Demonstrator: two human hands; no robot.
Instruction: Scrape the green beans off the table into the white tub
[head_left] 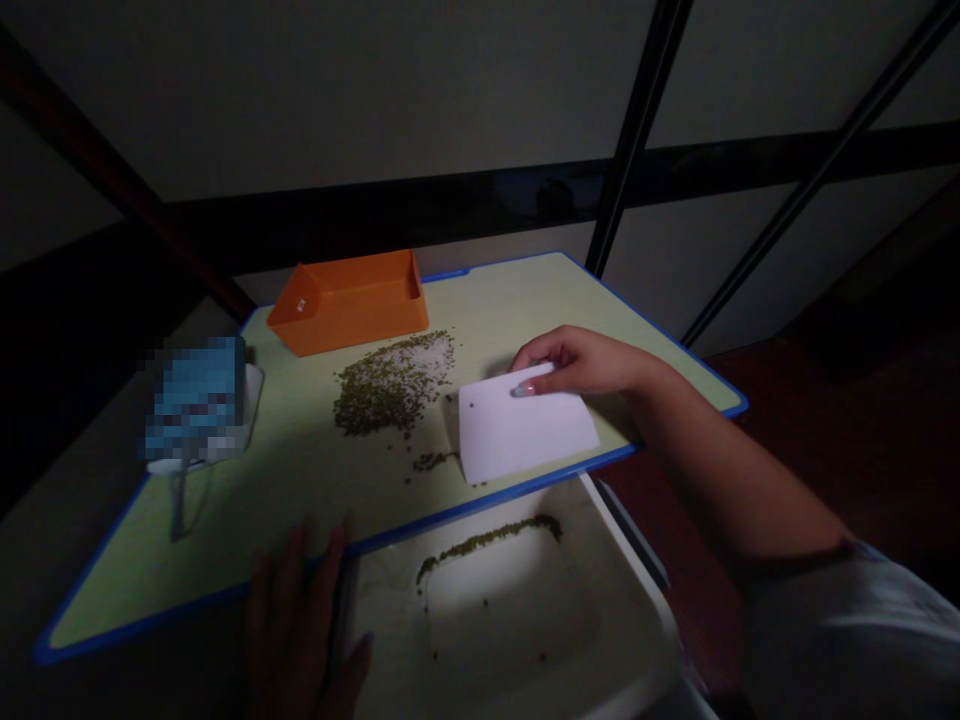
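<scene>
White plastic tray (510, 620) sits just below the board's near edge, a shallow rectangular recess in it, a thin curved line of green seeds (487, 540) along the recess's far side. Left hand (304, 625) is open, fingers straight and spread, tips at the near edge of the board (247, 500), which is a flat pale-green sheet with a blue rim. Right hand (577, 362) is on the board's right side, partly closed, gripping the top edge of a thin white scraper (525, 430) that stands tilted on the surface, near the edge. Small seed trail (433, 461) lies just left of the scraper. Main seed pile (390, 385), loose and irregular, is mid-board. Blurred blue packet (196, 400) is at the board's left edge. Orange open box (349, 300), angular, is at the far edge.
</scene>
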